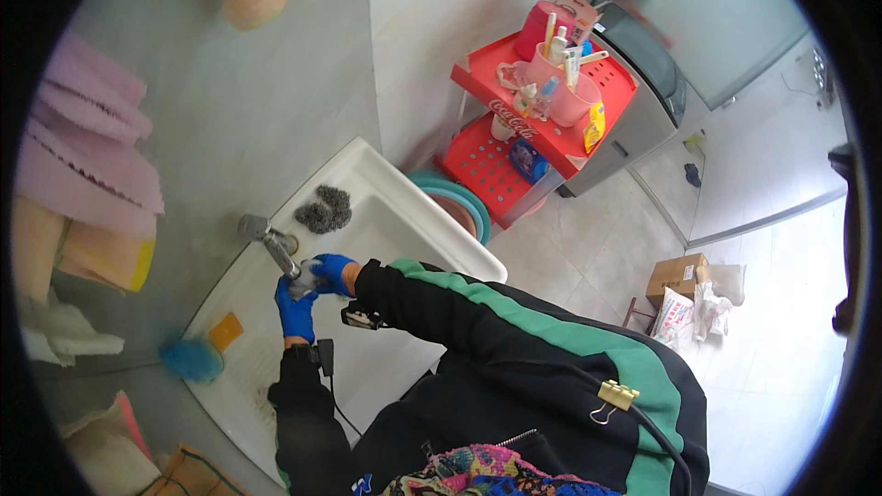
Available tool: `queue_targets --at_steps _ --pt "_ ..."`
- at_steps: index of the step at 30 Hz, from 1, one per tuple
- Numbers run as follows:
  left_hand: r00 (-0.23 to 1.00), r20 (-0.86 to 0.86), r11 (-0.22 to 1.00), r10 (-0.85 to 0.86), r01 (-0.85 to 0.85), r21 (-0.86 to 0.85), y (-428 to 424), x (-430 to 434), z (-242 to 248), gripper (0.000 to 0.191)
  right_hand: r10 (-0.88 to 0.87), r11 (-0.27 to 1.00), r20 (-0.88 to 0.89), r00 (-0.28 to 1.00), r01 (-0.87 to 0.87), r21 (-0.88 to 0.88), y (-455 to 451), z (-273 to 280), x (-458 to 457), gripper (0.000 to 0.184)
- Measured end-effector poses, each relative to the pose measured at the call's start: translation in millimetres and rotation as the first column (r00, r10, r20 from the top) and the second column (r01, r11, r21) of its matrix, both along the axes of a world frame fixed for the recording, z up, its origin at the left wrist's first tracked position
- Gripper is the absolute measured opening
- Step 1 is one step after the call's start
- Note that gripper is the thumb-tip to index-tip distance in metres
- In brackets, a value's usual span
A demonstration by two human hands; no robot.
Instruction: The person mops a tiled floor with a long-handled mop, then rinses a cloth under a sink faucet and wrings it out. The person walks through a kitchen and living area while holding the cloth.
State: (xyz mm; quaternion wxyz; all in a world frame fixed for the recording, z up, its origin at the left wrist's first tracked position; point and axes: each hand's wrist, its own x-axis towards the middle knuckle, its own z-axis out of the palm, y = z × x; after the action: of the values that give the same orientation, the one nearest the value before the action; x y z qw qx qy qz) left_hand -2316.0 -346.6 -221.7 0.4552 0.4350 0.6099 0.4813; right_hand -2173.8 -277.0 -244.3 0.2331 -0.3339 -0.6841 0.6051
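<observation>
Both my hands wear blue gloves and meet under the spout of a chrome faucet (pixel 279 251) over a white sink (pixel 386 220). A wet greyish-white bundle, perhaps a cloth, (pixel 305 280) lies between them. My left hand (pixel 296 310) grips its lower side. My right hand (pixel 333 273) holds its other side. Dark steel wool scourers (pixel 325 209) rest on the sink's ledge behind the faucet. At the other end of the ledge are an orange sponge (pixel 226 331) and a blue mesh scrubber (pixel 193 360).
A red plastic cart (pixel 482 165) with cups, bottles and toothbrushes stands beyond the sink, beside a washing machine (pixel 620 151). Stacked basins (pixel 482 217) sit between cart and sink. Pink towels (pixel 89 151) hang along the left wall. A cardboard box (pixel 672 275) stands on the floor.
</observation>
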Motion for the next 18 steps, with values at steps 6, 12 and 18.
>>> queue_targets --at_steps 6,12,18 --pt "0.998 -0.009 0.992 -0.069 0.068 -0.106 15 1 -5 0.020 -0.092 0.900 0.301 0.949 0.209 -0.383 3 42 -5 0.044" --pt "0.975 -0.021 0.967 -0.222 0.223 0.119 22 -7 -12 0.040 -0.157 0.789 -0.075 0.985 0.079 -0.609 -2 35 9 0.048" --pt "0.884 -0.462 0.997 0.077 -0.062 0.048 -3 -18 15 0.063 -0.097 0.761 -0.071 0.993 0.028 -0.649 5 4 2 0.048"
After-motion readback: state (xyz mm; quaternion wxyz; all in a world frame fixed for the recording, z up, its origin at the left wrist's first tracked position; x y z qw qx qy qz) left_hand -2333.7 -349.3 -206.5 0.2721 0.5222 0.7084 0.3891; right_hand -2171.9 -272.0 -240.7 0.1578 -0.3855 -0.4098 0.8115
